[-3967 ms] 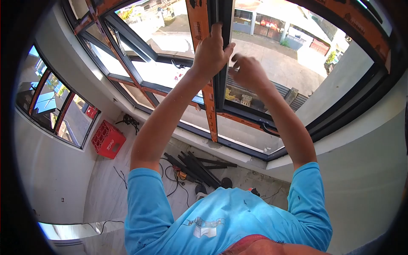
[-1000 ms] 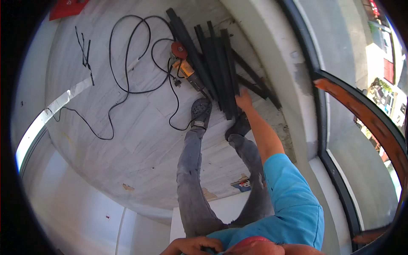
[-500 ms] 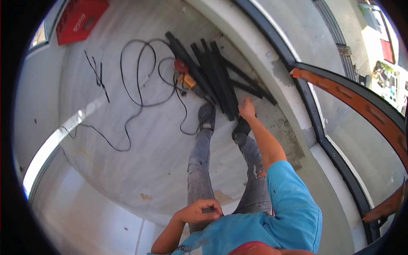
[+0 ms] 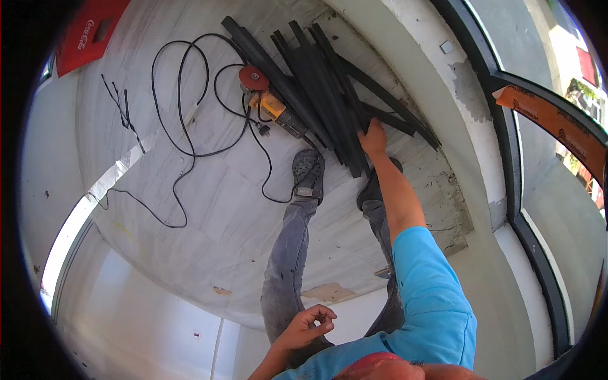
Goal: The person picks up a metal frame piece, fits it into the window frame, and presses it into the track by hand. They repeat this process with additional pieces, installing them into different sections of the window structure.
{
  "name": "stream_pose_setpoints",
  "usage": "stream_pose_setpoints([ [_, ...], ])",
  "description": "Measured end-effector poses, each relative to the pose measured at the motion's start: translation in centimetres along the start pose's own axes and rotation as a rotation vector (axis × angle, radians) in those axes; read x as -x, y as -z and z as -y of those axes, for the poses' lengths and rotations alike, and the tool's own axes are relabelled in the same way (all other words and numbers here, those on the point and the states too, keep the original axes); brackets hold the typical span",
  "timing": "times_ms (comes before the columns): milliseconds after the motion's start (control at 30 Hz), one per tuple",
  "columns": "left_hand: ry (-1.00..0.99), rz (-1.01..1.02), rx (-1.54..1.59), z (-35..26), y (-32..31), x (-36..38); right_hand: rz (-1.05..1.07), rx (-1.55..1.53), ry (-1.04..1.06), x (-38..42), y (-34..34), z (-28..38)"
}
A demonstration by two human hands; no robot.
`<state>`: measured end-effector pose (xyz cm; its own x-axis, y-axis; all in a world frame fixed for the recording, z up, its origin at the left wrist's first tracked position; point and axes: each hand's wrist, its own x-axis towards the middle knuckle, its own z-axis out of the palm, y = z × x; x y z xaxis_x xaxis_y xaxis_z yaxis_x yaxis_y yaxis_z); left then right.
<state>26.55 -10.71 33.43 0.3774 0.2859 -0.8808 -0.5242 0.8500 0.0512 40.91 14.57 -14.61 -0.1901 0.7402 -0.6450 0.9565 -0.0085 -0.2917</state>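
Note:
My right hand [image 4: 373,137] reaches down to the right side of a pile of long black profiles [image 4: 316,85] on the floor. Its fingers close around the edge of one profile; part of the grip is hidden. My left hand [image 4: 309,327] hangs in front of my thigh, fingers loosely curled, thumb and forefinger apart, with nothing visible in it. Left of the pile lies a yellow angle grinder [image 4: 271,106] with a red disc [image 4: 253,78]. Its black cable [image 4: 207,155] loops across the floor.
Thin black strips [image 4: 125,111] lie farther left. A red Coca-Cola crate [image 4: 92,35] stands at the upper left. Along the right runs a low sill [image 4: 443,82] below a dark window frame [image 4: 506,136]. My shoes [image 4: 308,174] stand close to the pile.
My right hand has moved up along the pile and closed on a profile. My left hand has opened its thumb and forefinger slightly. The view has shifted closer to the pile.

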Motion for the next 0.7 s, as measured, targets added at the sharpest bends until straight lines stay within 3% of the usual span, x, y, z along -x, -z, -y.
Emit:
stream_pose_setpoints([
  [67, -0.006, -0.019, 0.031, 0.2, -0.5, 0.4, -0.19, -0.223, 0.028, 1.6, 3.2, 1.0],
  [233, -0.274, -0.34, -0.215, -0.9, -3.4, 1.3, -0.13, -0.266, 0.084, 12.1, 15.6, 3.0],
  [267, -0.341, -0.388, -0.28, -2.0, -4.2, 1.3, -0.126, -0.295, 0.179, 15.2, 18.8, 3.8],
  [333, -0.489, -0.38, -0.329, -5.2, -6.3, 1.9, -0.146, -0.325, 0.277, 22.0, 25.4, 5.5],
  [400, -0.628, -0.397, -0.468, -8.9, -9.1, 3.0, -0.015, -0.428, 0.387, 29.3, 31.8, 6.6],
  [467, -0.98, -0.54, -0.679, -13.3, -14.2, 7.1, 0.164, -0.523, 0.3, 37.0, 40.5, 9.6],
  [500, -1.004, -0.514, -0.694, -15.8, -16.7, 10.6, 0.229, -0.546, 0.252, 40.9, 44.1, 10.7],
  [567, -1.532, -0.625, -1.59, -20.1, -21.3, 18.0, 0.154, -0.5, 0.277, 47.9, 50.1, 12.0],
  [600, -1.585, -0.577, -1.596, -20.1, -22.8, 20.7, 0.116, -0.447, 0.296, 51.3, 52.7, 12.3],
  [633, -1.571, -0.432, -1.79, -20.8, -24.2, 23.0, 0.039, -0.448, 0.281, 54.3, 55.1, 12.4],
  [700, -1.649, -0.21, -1.998, -22.1, -26.7, 25.7, -0.206, -0.13, 0.514, 59.7, 59.4, 12.3],
])
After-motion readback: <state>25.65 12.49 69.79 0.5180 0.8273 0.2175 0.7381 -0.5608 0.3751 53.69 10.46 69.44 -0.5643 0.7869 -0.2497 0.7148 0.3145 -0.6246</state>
